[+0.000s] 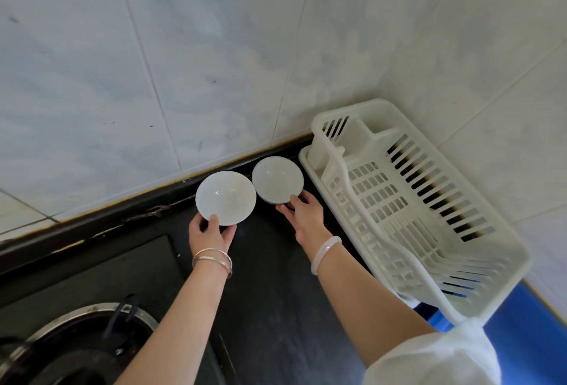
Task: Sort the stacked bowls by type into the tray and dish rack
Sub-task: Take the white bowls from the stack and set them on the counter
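Left hand [211,231]: grips the near rim of the left bowl [225,197], thumb on the inside, fingers underneath.
Right hand [303,215]: holds the near edge of the right bowl [277,180], thumb on the rim.
Bowls: both white, open side up, side by side and almost touching, over the black counter [270,277] near the tiled wall [184,62].
Dish rack [414,206]: white plastic, empty, just right of the right bowl, in the corner.
Stove burner [79,341]: lower left, well apart from the bowls.
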`<state>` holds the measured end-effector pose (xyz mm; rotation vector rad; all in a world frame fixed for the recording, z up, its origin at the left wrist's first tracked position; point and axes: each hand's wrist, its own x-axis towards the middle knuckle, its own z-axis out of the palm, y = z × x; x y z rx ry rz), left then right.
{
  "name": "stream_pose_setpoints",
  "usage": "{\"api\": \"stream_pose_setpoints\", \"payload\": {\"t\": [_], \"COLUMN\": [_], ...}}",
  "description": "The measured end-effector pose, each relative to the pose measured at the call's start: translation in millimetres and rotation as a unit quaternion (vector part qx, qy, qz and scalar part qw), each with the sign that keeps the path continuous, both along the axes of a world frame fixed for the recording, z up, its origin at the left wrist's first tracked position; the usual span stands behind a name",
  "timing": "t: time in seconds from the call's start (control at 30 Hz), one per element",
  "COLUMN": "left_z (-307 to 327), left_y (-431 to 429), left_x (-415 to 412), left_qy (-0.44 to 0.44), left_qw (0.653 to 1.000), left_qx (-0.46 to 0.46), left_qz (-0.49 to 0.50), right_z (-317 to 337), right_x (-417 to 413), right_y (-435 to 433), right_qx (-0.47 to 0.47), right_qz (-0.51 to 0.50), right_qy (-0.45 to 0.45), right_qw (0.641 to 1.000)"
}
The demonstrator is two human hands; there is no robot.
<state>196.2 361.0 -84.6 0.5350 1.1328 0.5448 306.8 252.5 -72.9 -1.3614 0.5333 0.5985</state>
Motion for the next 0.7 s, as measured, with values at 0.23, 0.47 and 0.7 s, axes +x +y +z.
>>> {"api": "stream_pose_setpoints", "payload": {"t": [0.23,0.47,0.7], "left_z": [-5,-5,13], "left_y": [-1,-14,-58], "left_x": [1,-9,-45], "left_qy": [0.024,0.096,0.116], "left_qw": [1.0,0.985,0.944], "left_qx": [0.012,0.129,0.21], "left_qz": [0.006,-0.06,-0.228], "right_z": [5,19,58], "right_x": [1,-12,-49], "right_y": [3,-14,-59], "right_qx": [-0.003,-0.008,-0.08], "right_qz": [0.04,0.141,0.205], "right_qy": [-0.001,-0.013,-0.094], "right_qw": [0.999,0.99,0.971]}}
